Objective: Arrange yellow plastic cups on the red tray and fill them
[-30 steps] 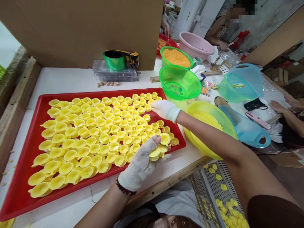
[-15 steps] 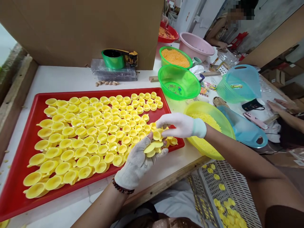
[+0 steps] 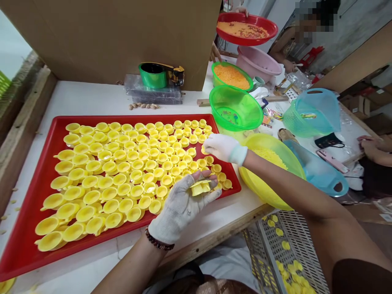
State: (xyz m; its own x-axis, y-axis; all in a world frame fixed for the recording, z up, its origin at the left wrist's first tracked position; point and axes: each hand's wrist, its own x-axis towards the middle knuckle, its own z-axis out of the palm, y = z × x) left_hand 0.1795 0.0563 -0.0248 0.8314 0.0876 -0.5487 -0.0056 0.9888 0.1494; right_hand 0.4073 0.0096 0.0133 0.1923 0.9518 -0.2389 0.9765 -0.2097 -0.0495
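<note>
My left hand [image 3: 183, 200], in a white knit glove, is turned palm up over the front right of the red tray [image 3: 147, 230]. Its half-curled fingers hold a few small yellow plastic cups [image 3: 200, 188]. To the upper right, my gloved right hand [image 3: 223, 148] has its fingers pinched at the tray's right side. A small yellow cup [image 3: 203, 150] shows partly at its fingertips. Rows of yellow plastic cups [image 3: 105, 167] with small side handles, several standing stacked, fill most of the tray.
A yellow basin [image 3: 295, 171] of small yellow pieces stands right of the tray, with a green basin [image 3: 235, 107] behind it. A tape roll [image 3: 153, 76] sits at the back. Below the table edge is a grey crate [image 3: 294, 237]. A co-worker's hand holds a red basin [image 3: 260, 40].
My right hand has moved from over my left palm to the tray's right side. Fewer cups lie in my left palm. A co-worker's red basin has come further into view.
</note>
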